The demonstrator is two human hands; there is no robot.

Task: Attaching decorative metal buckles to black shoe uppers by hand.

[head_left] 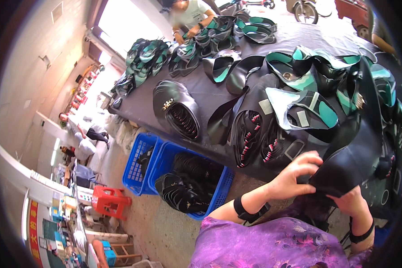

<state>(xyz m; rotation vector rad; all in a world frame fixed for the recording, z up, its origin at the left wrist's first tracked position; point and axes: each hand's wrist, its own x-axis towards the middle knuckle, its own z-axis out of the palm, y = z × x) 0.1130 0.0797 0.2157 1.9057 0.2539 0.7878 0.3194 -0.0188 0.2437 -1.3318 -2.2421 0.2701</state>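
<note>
A large smooth black shoe upper (350, 163) is held up at the table's near right edge. My right hand (350, 201) grips its lower edge from below, and some of its fingers are hidden behind it. My left hand (295, 176) is at the left edge of this upper, its fingers curved and spread apart, the thumb close to the black edge. Just beyond lies an upper with white and green lining (301, 111), turned inside up. Nested stacks of black uppers (248, 136) with pink-white marks along their edges lie left of my left hand.
More green-lined uppers (147, 58) are heaped along the dark-covered table (143, 105). Another stack (176, 107) sits near its left edge. Blue crates (225, 187) with black pieces and a red stool (109, 201) stand on the floor. A co-worker (190, 18) handles uppers at the far side.
</note>
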